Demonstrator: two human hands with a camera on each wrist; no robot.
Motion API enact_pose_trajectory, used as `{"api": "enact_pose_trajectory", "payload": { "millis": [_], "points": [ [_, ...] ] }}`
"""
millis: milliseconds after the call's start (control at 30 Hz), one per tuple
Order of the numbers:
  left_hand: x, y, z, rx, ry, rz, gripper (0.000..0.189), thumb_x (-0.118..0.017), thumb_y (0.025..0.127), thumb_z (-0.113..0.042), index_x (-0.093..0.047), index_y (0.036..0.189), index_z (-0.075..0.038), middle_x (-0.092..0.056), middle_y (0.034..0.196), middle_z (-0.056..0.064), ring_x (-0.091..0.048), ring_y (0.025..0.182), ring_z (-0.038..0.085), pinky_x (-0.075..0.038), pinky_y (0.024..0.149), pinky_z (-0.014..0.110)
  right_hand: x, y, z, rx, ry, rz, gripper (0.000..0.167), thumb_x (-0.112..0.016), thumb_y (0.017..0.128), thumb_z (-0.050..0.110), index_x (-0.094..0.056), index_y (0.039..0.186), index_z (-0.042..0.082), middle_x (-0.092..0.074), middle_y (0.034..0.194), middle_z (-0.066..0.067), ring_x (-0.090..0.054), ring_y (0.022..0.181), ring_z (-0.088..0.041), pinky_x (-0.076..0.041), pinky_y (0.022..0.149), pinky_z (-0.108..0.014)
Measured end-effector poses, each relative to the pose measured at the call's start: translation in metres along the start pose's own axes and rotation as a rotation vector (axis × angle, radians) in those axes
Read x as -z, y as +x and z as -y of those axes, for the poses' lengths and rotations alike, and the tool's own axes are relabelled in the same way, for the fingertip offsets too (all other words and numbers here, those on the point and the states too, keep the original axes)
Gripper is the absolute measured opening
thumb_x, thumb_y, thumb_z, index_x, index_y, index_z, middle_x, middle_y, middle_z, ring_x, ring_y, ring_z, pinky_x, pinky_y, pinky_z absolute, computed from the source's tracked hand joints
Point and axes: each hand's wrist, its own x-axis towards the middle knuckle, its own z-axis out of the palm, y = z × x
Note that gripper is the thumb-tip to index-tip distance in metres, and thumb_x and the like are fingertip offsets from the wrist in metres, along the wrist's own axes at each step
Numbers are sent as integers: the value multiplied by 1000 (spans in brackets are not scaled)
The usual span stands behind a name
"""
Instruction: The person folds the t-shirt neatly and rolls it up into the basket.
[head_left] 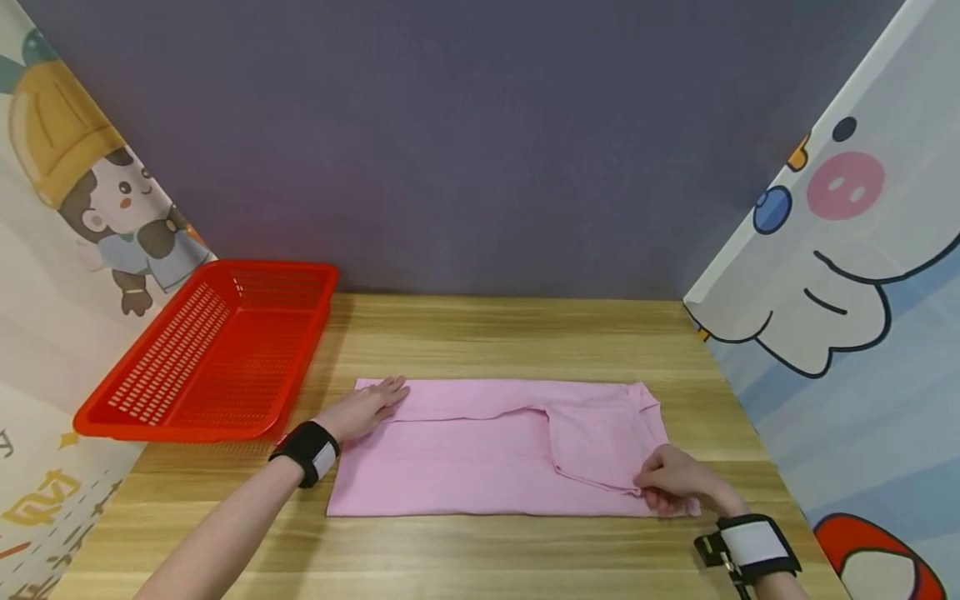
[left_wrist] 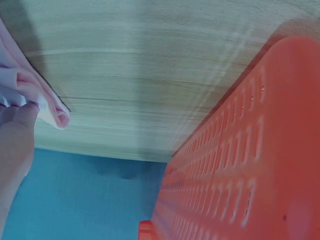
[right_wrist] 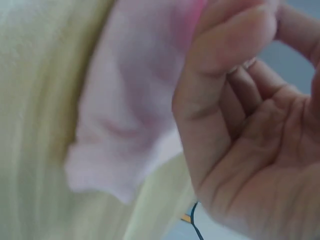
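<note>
A folded pink garment (head_left: 465, 467) lies flat and lengthwise on the wooden table, a long strip turned over along its far side. On its right part lies a sleeve-like flap (head_left: 596, 437), its lower edge running toward the near side. My left hand (head_left: 365, 410) rests with straight fingers on the far left corner of the fabric. At the right end, my right hand (head_left: 675, 477) pinches the flap's near corner between thumb and forefinger. In the right wrist view, curled fingers (right_wrist: 205, 95) stand beside the pink cloth (right_wrist: 120, 125), which is blurred there.
A red plastic basket (head_left: 300, 367) with slotted walls stands left of the garment, close to my left forearm. Behind the wooden table (head_left: 510, 333) rises a dark grey panel (head_left: 480, 150). Printed cartoon sheets (head_left: 885, 250) flank both sides.
</note>
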Motion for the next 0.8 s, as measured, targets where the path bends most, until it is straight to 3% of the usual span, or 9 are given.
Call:
{"api": "enact_pose_trajectory", "payload": {
  "millis": [133,300,533,633,800],
  "points": [
    [-1,1,0,-6,4,-4,51,-60,101,-19,-48,149,-8,-38,159,19,-38,148,39,-34,115,58,15,-8,1,30,21,19,37,-60,95,15,-56,78,-18,-54,58,7,-48,49,-3,-41,48,-17],
    [-1,1,2,-3,7,-6,51,-60,101,-20,-48,149,-8,-39,160,18,-38,148,39,-34,115,58,25,-13,0,10,34,24,32,-61,96,17,-58,74,-7,-55,60,7,-48,51,-3,-42,49,-17],
    [1,2,1,2,2,-1,51,-60,101,-20,-47,149,-8,-38,160,18,-37,149,38,-33,116,57,17,-4,-7,39,-10,124,43,-63,96,16,-57,79,-23,-53,54,9,-45,45,0,-37,44,-15],
    [1,2,0,-2,4,-4,51,-60,101,-19,-48,149,-8,-38,160,18,-37,149,38,-33,116,58,14,1,-4,50,-29,40,43,-64,96,18,-57,79,-20,-52,55,9,-43,45,-1,-35,44,-15],
    [1,1,-2,-15,27,-22,49,-60,101,-19,-50,147,-7,-41,158,20,-41,146,39,-36,115,58,14,12,10,130,-13,-213,28,-58,100,13,-63,90,-13,-57,66,-2,-51,56,-7,-45,50,-23]
  ]
}}
